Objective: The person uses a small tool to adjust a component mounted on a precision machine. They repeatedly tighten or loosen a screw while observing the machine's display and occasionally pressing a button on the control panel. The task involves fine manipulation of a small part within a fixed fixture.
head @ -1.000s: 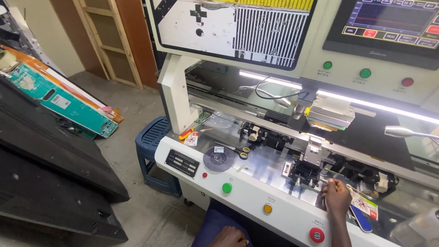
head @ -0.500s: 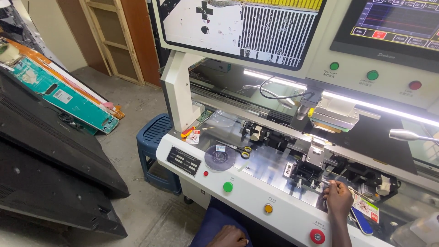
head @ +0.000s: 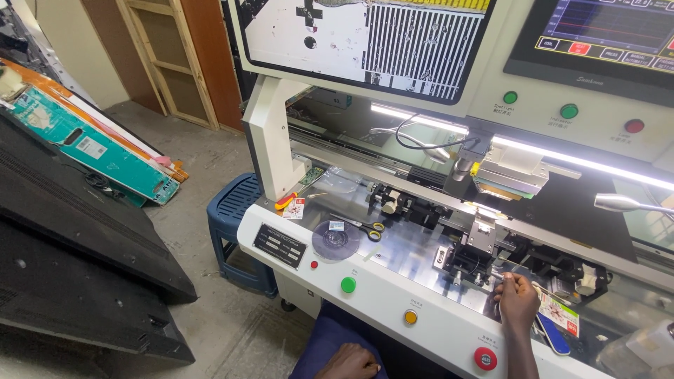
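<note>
Thin stick [head: 539, 287]: pinched in the right hand [head: 518, 302], fingers closed around it, tip beside the black clamp fixture [head: 469, 261] on the machine's metal tabletop [head: 411, 245]. Left hand [head: 349, 362]: resting low on the lap, loosely curled, holding nothing. Scissors [head: 365, 226] and a disc [head: 335, 238] lie well apart, leftward.
</note>
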